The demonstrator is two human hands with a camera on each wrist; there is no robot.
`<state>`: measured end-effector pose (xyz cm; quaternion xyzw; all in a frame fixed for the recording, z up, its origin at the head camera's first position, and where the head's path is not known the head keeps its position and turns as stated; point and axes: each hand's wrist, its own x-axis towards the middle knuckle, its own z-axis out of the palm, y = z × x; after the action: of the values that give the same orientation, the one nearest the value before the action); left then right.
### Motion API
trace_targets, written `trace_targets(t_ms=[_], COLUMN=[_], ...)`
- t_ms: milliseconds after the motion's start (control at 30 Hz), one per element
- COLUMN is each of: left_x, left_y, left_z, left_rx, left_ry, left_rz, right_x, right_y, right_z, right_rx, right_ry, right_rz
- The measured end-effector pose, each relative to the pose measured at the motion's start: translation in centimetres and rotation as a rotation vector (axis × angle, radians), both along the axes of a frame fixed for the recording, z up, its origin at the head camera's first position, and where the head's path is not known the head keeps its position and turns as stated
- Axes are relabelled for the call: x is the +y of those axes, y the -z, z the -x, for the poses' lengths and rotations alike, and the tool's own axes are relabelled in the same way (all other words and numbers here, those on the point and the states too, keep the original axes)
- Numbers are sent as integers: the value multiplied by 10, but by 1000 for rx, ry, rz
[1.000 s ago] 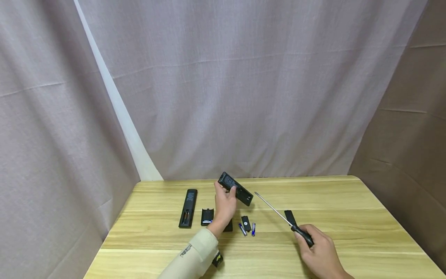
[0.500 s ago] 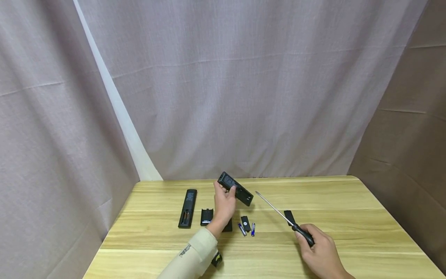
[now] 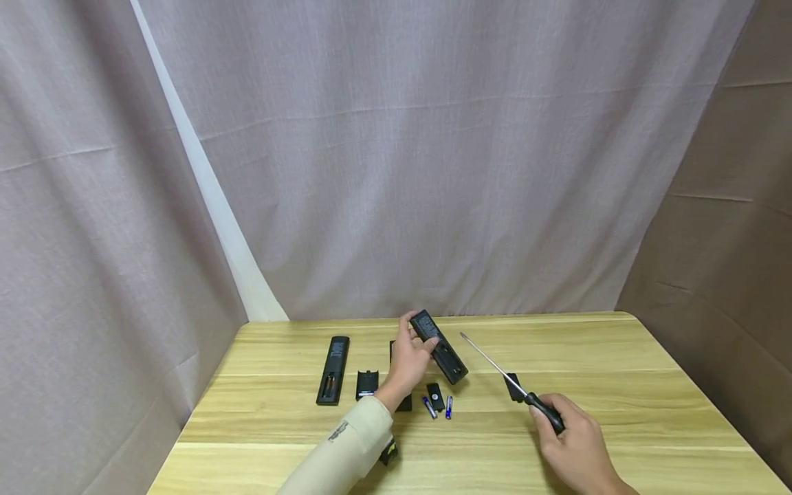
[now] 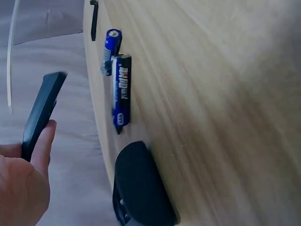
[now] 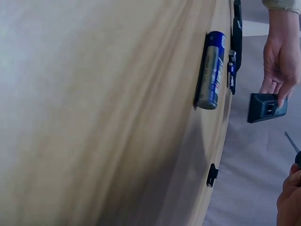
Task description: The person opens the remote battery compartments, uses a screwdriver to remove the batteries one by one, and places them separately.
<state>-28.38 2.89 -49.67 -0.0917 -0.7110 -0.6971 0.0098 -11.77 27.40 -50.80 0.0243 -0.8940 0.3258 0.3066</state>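
My left hand (image 3: 410,359) holds a black remote control (image 3: 452,364) above the table, back side up and tilted, with its battery compartment uncovered. The thumb lies across the remote's back. In the left wrist view the same remote (image 4: 41,113) appears edge-on. My right hand (image 3: 575,440) grips the black handle of a screwdriver (image 3: 544,411). Its metal shaft points up and left, the tip near the held remote but apart from it. Under the shaft lies a small black cover (image 3: 514,388). Two blue-and-silver batteries (image 3: 430,407) rest beside another black cover (image 3: 436,397) bearing a white sticker.
Another black remote (image 3: 333,370) lies at the left, batteries visible in its uncovered compartment. Beside it is a black case-like piece (image 3: 367,383). A black object (image 3: 405,404) is partly hidden behind the left wrist, and a black-and-yellow item (image 3: 388,452) under the sleeve. A curtain (image 3: 433,172) hangs behind the table.
My left hand has shifted right, and the remote has turned to a steeper slant, showing more of its compartment. The screwdriver has moved slightly right along with my right hand.
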Motion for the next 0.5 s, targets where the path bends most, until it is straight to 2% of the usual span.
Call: trace_targets(t_ms=[267,500], left_x=[19,33], left_y=[11,11], left_z=[13,17], left_rx=[0,37], left_ry=[94,184], left_rz=[166,371], right_x=[3,4], right_y=[-1,-3], right_z=[2,2], right_rx=[37,48], right_ry=[13,15], right_rz=[-5,-7])
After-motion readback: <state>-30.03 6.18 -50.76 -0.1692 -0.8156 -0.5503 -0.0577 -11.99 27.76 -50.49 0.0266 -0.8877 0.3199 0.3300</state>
